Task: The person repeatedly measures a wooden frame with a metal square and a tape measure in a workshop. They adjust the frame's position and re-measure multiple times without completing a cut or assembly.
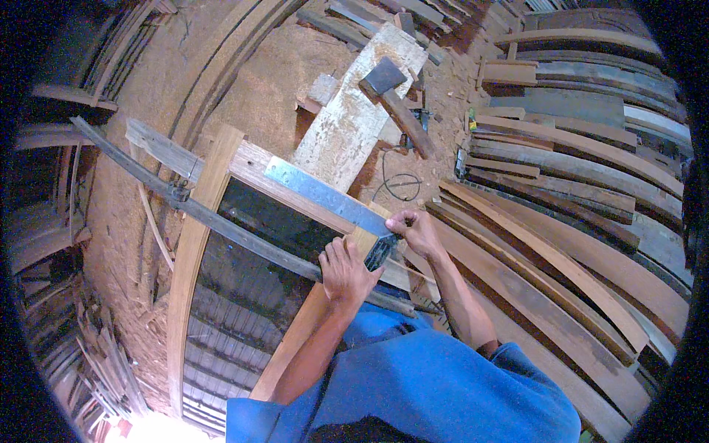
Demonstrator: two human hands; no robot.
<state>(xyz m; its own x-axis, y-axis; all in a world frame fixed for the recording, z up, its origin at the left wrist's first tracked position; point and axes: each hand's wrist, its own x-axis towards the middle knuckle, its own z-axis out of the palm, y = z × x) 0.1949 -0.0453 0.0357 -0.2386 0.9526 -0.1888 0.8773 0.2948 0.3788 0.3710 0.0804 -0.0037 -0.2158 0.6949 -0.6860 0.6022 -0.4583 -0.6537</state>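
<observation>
Head view: how do our fingers stand?

Our right hand (pixel 421 235) brings thumb and forefinger close together at the end of a try square's metal blade (pixel 325 196); we cannot tell whether anything slim sits between them. Our left hand (pixel 348 275) lies over the wood, its fingers slightly bent side by side, thumb stretched toward the square's black handle (pixel 379 253). Whether it grips, we cannot tell.

And where do we have the square?

At the corner of a wooden frame (pixel 183 288), its blade lying along the end rail. Inside the frame we see dark, shiny panels (pixel 284 221), and a long dark bar (pixel 244 235) crosses above them.

What do we see farther out?

Beyond the rail, a hammer (pixel 385 75) rests on a whitish plank (pixel 336 136), its handle reaching past the edge. Near it lies a looped black cable (pixel 399 198). To our right, long boards (pixel 546 255) lie in rows.
</observation>
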